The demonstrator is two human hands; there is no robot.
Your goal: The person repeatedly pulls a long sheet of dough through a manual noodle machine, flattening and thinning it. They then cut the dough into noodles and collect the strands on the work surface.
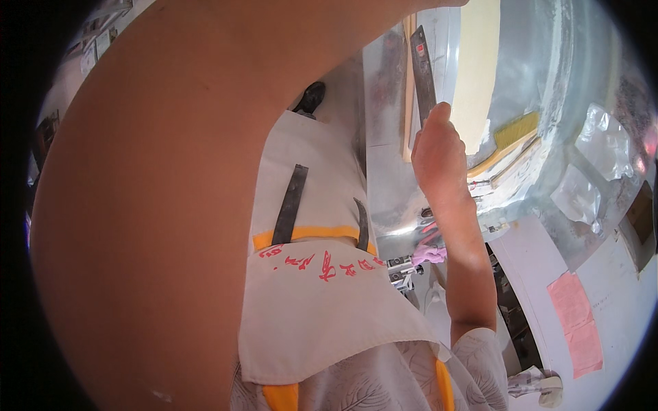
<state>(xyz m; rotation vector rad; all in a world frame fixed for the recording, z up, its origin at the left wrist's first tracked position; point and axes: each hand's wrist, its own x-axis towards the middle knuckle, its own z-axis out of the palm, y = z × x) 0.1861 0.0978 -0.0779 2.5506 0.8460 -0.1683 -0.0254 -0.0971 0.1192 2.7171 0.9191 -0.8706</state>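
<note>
The right hand [442, 154] is closed around the near end of a dark flat bar [423, 72], which points away from the person over the pale surface [524, 79], just beside a long cream strip [478, 65]. The left hand [442, 3] is mostly cut off by the upper edge, so I cannot tell if its fingers are apart or together. The bar looks stiff, thin and probably not heavy; its long edges may be sharp, so the near end seems the safer place to hold. The strip appears light and flexible, best taken by its borders. A yellow-bristled brush [517, 131] lies to the right.
</note>
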